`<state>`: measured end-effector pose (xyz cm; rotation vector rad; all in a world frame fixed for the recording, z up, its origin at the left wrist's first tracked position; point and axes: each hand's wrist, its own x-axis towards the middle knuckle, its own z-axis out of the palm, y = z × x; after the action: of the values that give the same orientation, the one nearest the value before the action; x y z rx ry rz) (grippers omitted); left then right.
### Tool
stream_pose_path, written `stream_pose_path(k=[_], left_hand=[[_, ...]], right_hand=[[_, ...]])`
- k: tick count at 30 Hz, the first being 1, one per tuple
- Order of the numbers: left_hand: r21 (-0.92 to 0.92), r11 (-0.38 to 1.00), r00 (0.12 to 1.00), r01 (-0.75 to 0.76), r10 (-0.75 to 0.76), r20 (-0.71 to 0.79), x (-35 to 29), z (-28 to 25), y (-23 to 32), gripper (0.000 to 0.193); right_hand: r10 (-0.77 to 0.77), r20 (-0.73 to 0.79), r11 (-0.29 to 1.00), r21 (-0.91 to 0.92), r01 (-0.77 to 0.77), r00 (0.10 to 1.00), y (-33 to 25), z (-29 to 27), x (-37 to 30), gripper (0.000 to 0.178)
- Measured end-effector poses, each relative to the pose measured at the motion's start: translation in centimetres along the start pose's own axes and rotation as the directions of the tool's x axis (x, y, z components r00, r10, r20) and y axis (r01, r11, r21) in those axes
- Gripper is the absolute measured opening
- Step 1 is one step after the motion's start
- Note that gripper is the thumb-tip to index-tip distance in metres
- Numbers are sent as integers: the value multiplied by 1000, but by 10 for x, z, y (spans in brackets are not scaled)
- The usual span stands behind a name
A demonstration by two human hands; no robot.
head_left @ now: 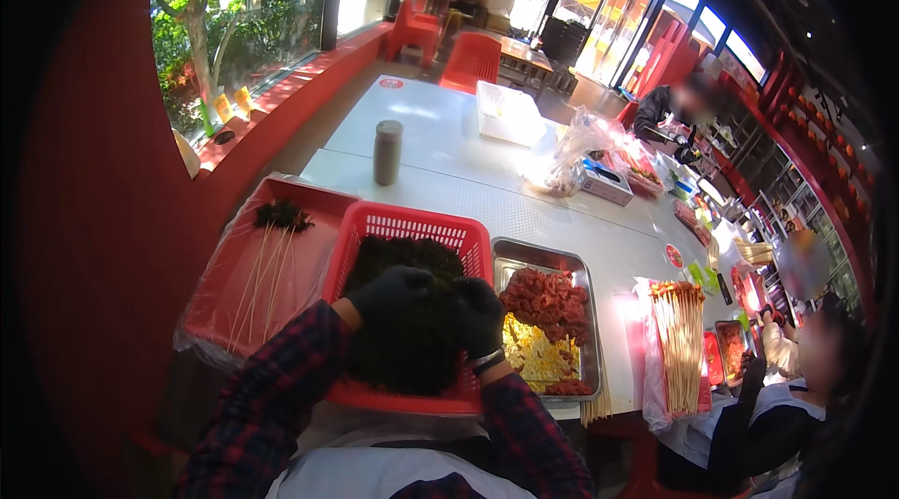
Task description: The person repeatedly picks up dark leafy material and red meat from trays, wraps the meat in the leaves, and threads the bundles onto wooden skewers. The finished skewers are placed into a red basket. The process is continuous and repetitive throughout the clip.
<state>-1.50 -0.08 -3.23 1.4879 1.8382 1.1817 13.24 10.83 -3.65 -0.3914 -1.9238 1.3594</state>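
Note:
Dark green leafy stuff fills a red plastic basket in front of me. Over it, my left hand and my right hand, both in black gloves, are close together with curled fingers. What they pinch is lost against the dark greens. To the left, a red tray lined with clear plastic holds several skewers with dark green tufts at their far ends. Right of the basket, a metal tray holds red meat pieces and a yellow food.
Bare sticks lie beside the metal tray. Loaded skewers fill a plastic-lined tray farther right, near a seated person. A grey can, a white box and a tissue-type box stand on the white table. Another person works beyond.

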Motion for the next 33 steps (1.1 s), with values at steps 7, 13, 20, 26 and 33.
stream_pose_path(k=[7,13,20,26,33], left_hand=[[-958,169,955,233,-228,192,-8,-11,30,20],[-960,215,978,178,-149,148,-10,-6,34,21],[-518,855,993,33,-86,-78,5,8,4,30],[7,973,957,-230,228,-181,9,18,-13,23],[640,763,986,-95,161,-45,6,3,35,17]], right_hand=[[4,13,998,-68,-3,1000,0,3,0,22],[-93,54,951,-289,104,994,2,3,-4,27],[-92,104,934,-335,123,990,-1,2,-4,24],[-90,16,951,-296,90,996,-8,2,-4,16],[-60,-29,953,-300,49,998,-8,-6,-6,12]])
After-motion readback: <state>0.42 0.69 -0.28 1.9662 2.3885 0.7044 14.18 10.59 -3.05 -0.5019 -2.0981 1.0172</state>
